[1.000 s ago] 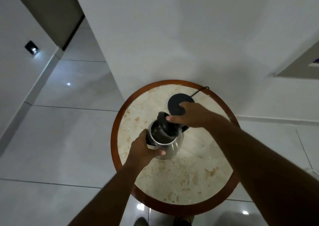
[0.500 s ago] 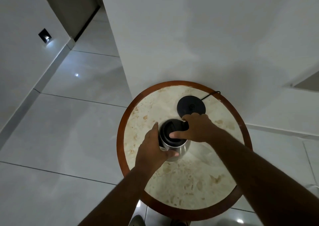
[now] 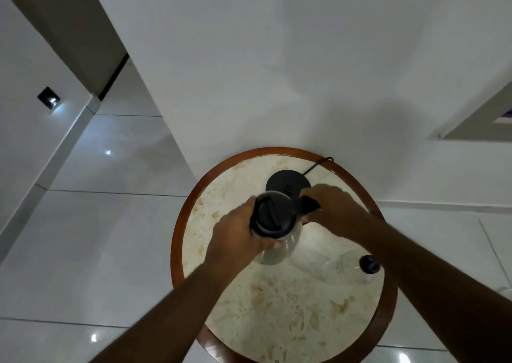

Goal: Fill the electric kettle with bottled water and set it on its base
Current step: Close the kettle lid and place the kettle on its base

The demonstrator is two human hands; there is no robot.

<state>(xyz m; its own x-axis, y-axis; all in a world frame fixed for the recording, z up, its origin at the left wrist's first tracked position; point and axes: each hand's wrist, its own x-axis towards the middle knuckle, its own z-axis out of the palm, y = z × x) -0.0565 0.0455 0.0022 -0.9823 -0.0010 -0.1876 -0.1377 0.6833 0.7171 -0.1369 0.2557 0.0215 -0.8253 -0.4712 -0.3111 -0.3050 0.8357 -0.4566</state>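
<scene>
Since half a second ago the black lid has come shut over the steel electric kettle (image 3: 273, 225), and the right hand (image 3: 336, 213) has slid off the lid to the black handle (image 3: 307, 205), which it now grips with the fingers curled closed around it. The left hand (image 3: 238, 238) is wrapped part-way round the kettle's steel wall, thumb towards us, fingers out of sight behind the body. The kettle sits over the middle of the round marble-topped table with a red-brown wooden rim (image 3: 177, 240), just in front of the round black power base (image 3: 286, 183) near the table's far edge — close, but not yet on it.

We judge the step in hand to be the carry onto the base. We should lift by the handle, keep the kettle level so nothing slops, steady the wall with the left hand, centre it over the base's middle contact and lower straight down.

Whether there is water inside we cannot tell: the lid hides it. The clear plastic bottle with a black cap (image 3: 357, 268) lies at the table's right edge, faint and half lost against the marble — its contents are unreadable. The black cord (image 3: 318, 164) runs off the far edge; its plug is unseen.
</scene>
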